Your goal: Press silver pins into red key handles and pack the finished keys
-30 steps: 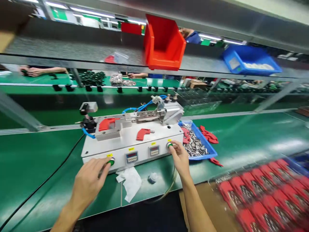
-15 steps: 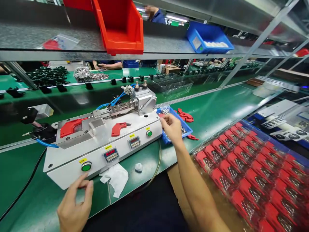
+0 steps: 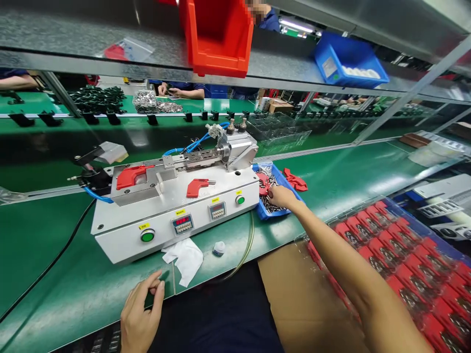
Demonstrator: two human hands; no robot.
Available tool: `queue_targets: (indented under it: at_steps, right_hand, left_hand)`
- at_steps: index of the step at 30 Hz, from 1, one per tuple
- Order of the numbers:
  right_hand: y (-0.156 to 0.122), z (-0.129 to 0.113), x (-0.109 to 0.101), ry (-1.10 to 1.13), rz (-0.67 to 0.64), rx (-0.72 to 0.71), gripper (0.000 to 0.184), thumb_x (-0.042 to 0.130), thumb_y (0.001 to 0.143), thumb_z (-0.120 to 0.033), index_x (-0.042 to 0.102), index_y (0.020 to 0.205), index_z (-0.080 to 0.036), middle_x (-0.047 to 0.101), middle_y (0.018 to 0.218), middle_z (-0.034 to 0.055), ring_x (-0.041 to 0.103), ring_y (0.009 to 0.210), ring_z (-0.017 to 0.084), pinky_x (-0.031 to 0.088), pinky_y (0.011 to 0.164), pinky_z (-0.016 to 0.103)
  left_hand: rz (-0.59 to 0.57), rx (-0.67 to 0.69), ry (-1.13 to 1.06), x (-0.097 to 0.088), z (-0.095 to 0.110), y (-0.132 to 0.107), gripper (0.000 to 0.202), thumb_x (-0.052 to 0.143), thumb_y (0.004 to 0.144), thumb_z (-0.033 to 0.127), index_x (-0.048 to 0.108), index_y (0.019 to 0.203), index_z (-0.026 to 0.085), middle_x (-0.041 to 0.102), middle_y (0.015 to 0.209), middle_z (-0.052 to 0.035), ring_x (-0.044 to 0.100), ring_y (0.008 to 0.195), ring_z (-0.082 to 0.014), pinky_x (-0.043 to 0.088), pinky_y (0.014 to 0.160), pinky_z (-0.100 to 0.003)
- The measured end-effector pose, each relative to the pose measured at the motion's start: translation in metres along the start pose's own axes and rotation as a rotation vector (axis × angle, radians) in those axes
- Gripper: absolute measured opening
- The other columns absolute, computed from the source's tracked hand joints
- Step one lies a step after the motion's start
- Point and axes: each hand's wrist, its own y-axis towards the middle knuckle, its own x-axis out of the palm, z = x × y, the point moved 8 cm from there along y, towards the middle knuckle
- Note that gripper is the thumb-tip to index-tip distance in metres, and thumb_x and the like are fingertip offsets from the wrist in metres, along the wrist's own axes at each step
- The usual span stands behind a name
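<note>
A white press machine [image 3: 172, 215] stands on the green bench, with two green buttons, two counters and a red plastic part [image 3: 129, 176] seated in its metal fixture. Another red part [image 3: 196, 187] lies on its top plate. My right hand [image 3: 282, 197] reaches into the blue tray [image 3: 262, 213] of small metal pins and red parts, fingers curled down among the pins; what they hold is hidden. My left hand [image 3: 142, 314] rests at the bench's front edge, fingers loosely bent, holding nothing, near a crumpled white cloth [image 3: 184, 259].
A clear tray of assembled red parts [image 3: 397, 255] lies at the right over a cardboard sheet [image 3: 294, 299]. A small white cap [image 3: 218, 249] sits by the cloth. On the shelf above are a red bin [image 3: 217, 37] and a blue bin [image 3: 348, 66]. Other people work beyond it.
Both hands left the green buttons. My right hand moved right into the blue tray of pins. My left hand drew back to the bench's front edge.
</note>
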Motion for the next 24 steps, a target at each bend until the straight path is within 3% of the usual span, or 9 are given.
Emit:
queue_targets:
  at_steps: [2, 5, 9, 13, 19, 24]
  right_hand:
    - [0.000, 0.000, 0.001, -0.003, 0.005, -0.022, 0.025, 0.067, 0.100, -0.037, 0.068, 0.114, -0.016, 0.070, 0.115, 0.0071, 0.069, 0.100, 0.020, 0.059, 0.089, 0.041]
    - [-0.003, 0.008, -0.010, 0.016, 0.046, -0.039, 0.007, 0.068, 0.095, -0.021, 0.071, 0.100, -0.016, 0.074, 0.102, 0.0065, 0.069, 0.094, 0.020, 0.055, 0.084, 0.033]
    - [-0.011, 0.018, -0.027, 0.050, 0.110, -0.061, 0.016, 0.064, 0.083, -0.006, 0.071, 0.090, -0.019, 0.076, 0.091, 0.0060, 0.070, 0.087, 0.021, 0.047, 0.073, 0.027]
    - [-0.014, 0.008, -0.025, 0.112, 0.104, -0.160, 0.020, 0.062, 0.075, -0.003, 0.070, 0.079, -0.020, 0.075, 0.081, 0.0029, 0.069, 0.078, 0.020, 0.045, 0.068, 0.026]
    - [-0.013, -0.019, -0.010, 0.228, 0.087, -0.318, 0.016, 0.060, 0.073, -0.010, 0.070, 0.075, -0.021, 0.073, 0.073, 0.0009, 0.068, 0.072, 0.019, 0.048, 0.069, 0.026]
    - [-0.013, -0.017, -0.012, 0.285, 0.129, -0.336, 0.015, 0.057, 0.078, -0.018, 0.070, 0.086, -0.020, 0.075, 0.079, 0.0018, 0.069, 0.076, 0.020, 0.051, 0.071, 0.026]
  left_hand:
    - [-0.009, 0.014, -0.015, 0.002, 0.000, 0.000, 0.022, 0.055, 0.105, 0.034, 0.068, 0.116, 0.021, 0.072, 0.079, -0.0014, 0.070, 0.071, -0.0195, 0.056, 0.074, -0.032]
    - [-0.016, 0.040, -0.032, 0.003, 0.001, -0.001, 0.022, 0.055, 0.105, 0.034, 0.068, 0.117, 0.021, 0.071, 0.079, -0.0015, 0.070, 0.071, -0.0186, 0.056, 0.073, -0.031]
    - [0.001, 0.032, -0.022, 0.003, -0.001, -0.002, 0.021, 0.055, 0.105, 0.034, 0.068, 0.115, 0.021, 0.070, 0.079, -0.0014, 0.069, 0.069, -0.0188, 0.056, 0.073, -0.031]
    - [0.009, 0.021, -0.048, 0.003, 0.005, 0.005, 0.019, 0.056, 0.105, 0.031, 0.068, 0.115, 0.021, 0.072, 0.081, -0.0015, 0.070, 0.069, -0.0179, 0.057, 0.071, -0.030]
    - [-0.024, 0.108, -0.186, 0.004, 0.037, 0.036, 0.017, 0.055, 0.104, 0.022, 0.067, 0.115, 0.020, 0.072, 0.087, -0.0037, 0.069, 0.072, -0.0167, 0.056, 0.070, -0.027]
    - [0.005, 0.260, -0.193, -0.006, 0.078, 0.080, 0.017, 0.053, 0.103, 0.016, 0.066, 0.114, 0.020, 0.073, 0.092, -0.0057, 0.070, 0.083, -0.0196, 0.056, 0.076, -0.030]
